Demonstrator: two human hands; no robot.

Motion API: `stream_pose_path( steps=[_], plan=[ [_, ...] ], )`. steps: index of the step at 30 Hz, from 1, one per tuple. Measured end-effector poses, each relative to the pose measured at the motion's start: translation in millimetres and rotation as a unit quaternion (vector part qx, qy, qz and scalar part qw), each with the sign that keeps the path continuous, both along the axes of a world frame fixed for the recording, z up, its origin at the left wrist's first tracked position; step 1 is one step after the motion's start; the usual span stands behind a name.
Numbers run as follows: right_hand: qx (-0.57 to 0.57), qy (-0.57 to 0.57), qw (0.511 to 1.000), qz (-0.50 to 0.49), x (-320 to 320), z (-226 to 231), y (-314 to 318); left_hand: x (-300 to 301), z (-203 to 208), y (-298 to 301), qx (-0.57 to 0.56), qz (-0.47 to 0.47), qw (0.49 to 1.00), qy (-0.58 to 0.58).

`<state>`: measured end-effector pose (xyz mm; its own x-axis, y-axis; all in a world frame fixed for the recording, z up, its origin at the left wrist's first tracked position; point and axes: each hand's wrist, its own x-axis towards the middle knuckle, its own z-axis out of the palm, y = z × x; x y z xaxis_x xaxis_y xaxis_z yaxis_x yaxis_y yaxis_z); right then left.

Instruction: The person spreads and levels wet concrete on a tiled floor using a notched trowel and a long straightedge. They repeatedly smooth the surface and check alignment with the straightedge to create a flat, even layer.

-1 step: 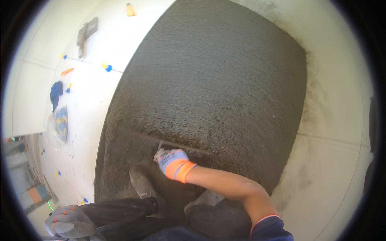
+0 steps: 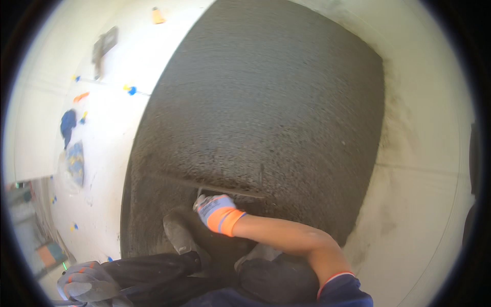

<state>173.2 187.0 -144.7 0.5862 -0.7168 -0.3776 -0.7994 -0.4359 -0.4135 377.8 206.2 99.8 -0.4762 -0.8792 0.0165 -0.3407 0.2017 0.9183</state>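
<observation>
Wet grey mortar (image 2: 276, 97) covers a wide bed in front of me. In a blue-grey glove with an orange cuff, my right hand (image 2: 214, 209) is closed round the handle of a long-bladed trowel (image 2: 232, 192). Its thin blade lies across the mortar near my boots, blurred toward its left end. My left hand (image 2: 87, 284), in a grey glove with orange markings, is curled beside my left knee at the lower left. Whether anything is inside those fingers is hidden.
My boots (image 2: 179, 234) stand in the near mortar. White tiles (image 2: 117, 123) border the left, with clips, a trowel (image 2: 104, 48), a dark blue cloth (image 2: 68, 125) and a clear bag of clips (image 2: 75, 163). A pale wall (image 2: 419, 204) runs along the right.
The trowel and right hand have shifted slightly in the mortar, with the hand a little left and lower. The view has tilted slightly. My left hand stays at the knee.
</observation>
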Motion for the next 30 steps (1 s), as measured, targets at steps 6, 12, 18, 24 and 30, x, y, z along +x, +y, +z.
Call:
stream_pose_path(
  steps=[6,12,18,24,30],
  plan=[
    [-0.064,-0.042,0.981,-0.181,-24.9,32.8,12.3,-23.1,-6.7,-18.4,0.129,0.089,0.987,0.024],
    [0.089,-0.181,0.838,-0.506,-98.8,23.0,9.4,-36.1,-11.1,-46.5,0.220,0.091,0.970,0.038],
    [0.149,-0.364,0.426,-0.815,-189.5,24.2,89.4,-50.5,-6.6,-65.8,0.159,0.036,0.985,-0.047],
    [0.040,-0.216,0.373,-0.902,-186.0,39.7,144.0,-47.7,-2.5,-56.1,0.087,0.040,0.992,-0.079],
    [-0.054,0.118,0.487,-0.864,-195.9,42.4,151.0,-45.7,-10.2,-57.2,0.114,0.019,0.992,-0.048]
  ],
)
